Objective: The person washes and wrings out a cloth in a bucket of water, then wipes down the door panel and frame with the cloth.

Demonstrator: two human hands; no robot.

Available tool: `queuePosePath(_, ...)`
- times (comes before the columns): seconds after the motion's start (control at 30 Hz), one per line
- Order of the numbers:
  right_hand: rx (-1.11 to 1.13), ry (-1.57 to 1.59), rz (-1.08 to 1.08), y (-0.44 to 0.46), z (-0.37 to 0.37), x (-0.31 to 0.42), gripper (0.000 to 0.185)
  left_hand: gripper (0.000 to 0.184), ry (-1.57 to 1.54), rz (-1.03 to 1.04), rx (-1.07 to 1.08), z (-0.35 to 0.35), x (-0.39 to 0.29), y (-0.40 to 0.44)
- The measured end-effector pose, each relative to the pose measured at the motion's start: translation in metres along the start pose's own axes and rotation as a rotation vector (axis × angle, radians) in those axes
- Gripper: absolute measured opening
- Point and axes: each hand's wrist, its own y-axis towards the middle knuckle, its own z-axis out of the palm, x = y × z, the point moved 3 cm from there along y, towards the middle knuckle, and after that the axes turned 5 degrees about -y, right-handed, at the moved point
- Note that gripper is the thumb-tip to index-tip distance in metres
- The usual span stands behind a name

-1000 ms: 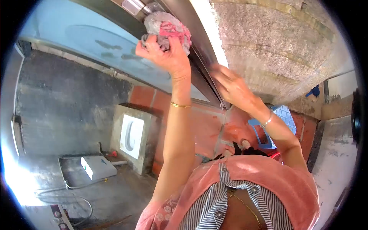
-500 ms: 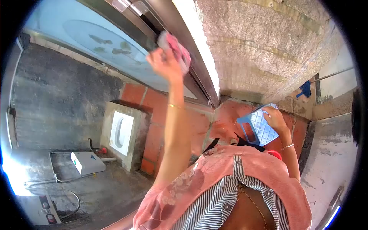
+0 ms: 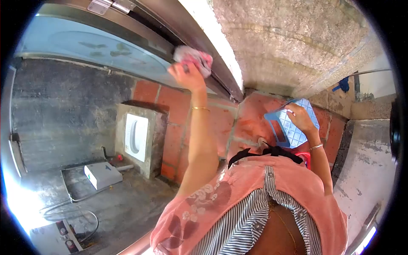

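My left hand [image 3: 189,77] is closed on a crumpled pink and white cloth [image 3: 193,58], which lies against the dark metal door frame [image 3: 178,25]. Its arm is stretched far forward, with a thin bangle at the wrist. On the right, my right hand [image 3: 301,119] grips the edge of a light blue plastic stool [image 3: 297,131] with a diamond-patterned top and an open cut-out at its side. The stool is tilted near my body, above the red tile floor [image 3: 219,121]. Some of the right fingers are hidden behind its edge.
A frosted glass door panel [image 3: 106,49] runs along the upper left. A squat toilet [image 3: 136,132] is set in a raised concrete block at left, near a white box [image 3: 103,175] with pipes. A rough wall [image 3: 289,46] stands at upper right; dark blue cloth [image 3: 342,84] lies beyond it.
My left hand and the cloth have slid along the door frame toward its lower end. The whole view has shifted slightly. My right hand keeps its grip on the stool.
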Motion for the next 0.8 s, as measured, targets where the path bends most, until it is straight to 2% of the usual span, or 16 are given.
queuePosePath(0.03, 0.0, 0.003, 0.025, -0.003, -0.005, -0.004, 0.022, 0.007, -0.038, -0.092, 0.027, 0.005, 0.009, -0.019)
queuePosePath(0.13, 0.029, 0.007, 0.157, -0.028, -0.015, -0.024, 0.022, 0.01, -0.039, -0.161, 0.088, 0.002, 0.001, -0.023)
queuePosePath(0.23, 0.045, -0.027, 0.171, -0.054, -0.023, -0.055, 0.022, 0.02, -0.078, -0.179, 0.024, -0.002, -0.013, 0.012)
queuePosePath(0.3, 0.037, -0.082, 0.224, -0.064, -0.034, -0.052, 0.021, 0.022, 0.031, 0.112, -0.08, -0.003, -0.049, 0.075)
queuePosePath(0.33, 0.047, -0.108, 0.253, -0.068, -0.036, -0.051, 0.02, 0.021, -0.013, 0.168, -0.106, -0.008, -0.072, 0.1)
queuePosePath(0.37, 0.054, -0.085, 0.239, -0.07, -0.037, -0.055, 0.018, 0.02, 0.078, 0.215, -0.124, -0.011, -0.081, 0.119)
queuePosePath(0.47, 0.063, -0.073, 0.219, -0.071, -0.02, -0.069, 0.016, 0.019, 0.013, 0.273, -0.074, -0.015, -0.09, 0.139)
queuePosePath(0.6, 0.164, -0.078, 0.175, -0.055, 0.008, -0.075, 0.017, 0.016, -0.013, 0.232, -0.13, -0.009, -0.056, 0.11)
queuePosePath(0.73, 0.169, -0.055, 0.078, -0.017, 0.018, -0.056, 0.019, 0.014, 0.003, 0.148, -0.065, 0.003, -0.012, 0.023)
queuePosePath(0.8, 0.179, -0.072, 0.039, 0.001, 0.018, -0.038, 0.019, 0.019, -0.133, -0.109, -0.055, 0.011, 0.004, -0.019)
